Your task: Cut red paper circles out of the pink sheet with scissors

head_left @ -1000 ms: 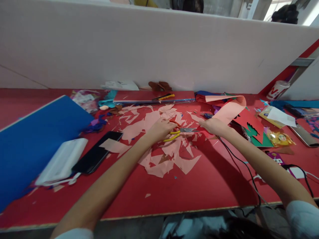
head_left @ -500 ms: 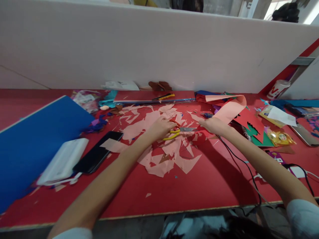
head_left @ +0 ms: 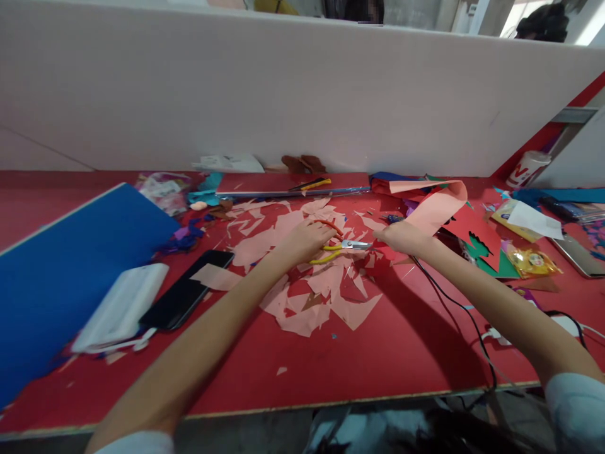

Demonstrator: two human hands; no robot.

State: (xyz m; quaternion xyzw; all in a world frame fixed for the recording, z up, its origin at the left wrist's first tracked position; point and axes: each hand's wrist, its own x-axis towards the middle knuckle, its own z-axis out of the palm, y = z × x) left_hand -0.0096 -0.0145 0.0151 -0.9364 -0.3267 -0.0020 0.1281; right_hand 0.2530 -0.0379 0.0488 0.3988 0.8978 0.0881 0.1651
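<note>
The person's left hand (head_left: 302,244) was curled at the handles of a pair of yellow-and-orange-handled scissors (head_left: 347,245), seemingly gripping them, though the fingers hid exactly how they sat in the loops. The handles were spread apart, and the scissors' long axis ran roughly left to right across the table, with the steel blades pointing right toward the person's right hand (head_left: 401,238). The left hand was the nearer to the handles, the right hand to the blade tips. The right hand lay over a piece of red paper (head_left: 385,253) just beyond the tips, but whether it was pinching the paper or merely resting on it could not be told. Beneath both hands, salmon-pink paper scraps (head_left: 307,309) lay scattered over the red table (head_left: 401,359). A black cable (head_left: 454,309) ran near under the right forearm. To the right lay a salmon-pink paper strip (head_left: 437,208) and cut green paper (head_left: 491,268). To the left lay a black smartphone (head_left: 186,290) and a blue board (head_left: 70,265). Nothing stood between the blades and the red paper.
</note>
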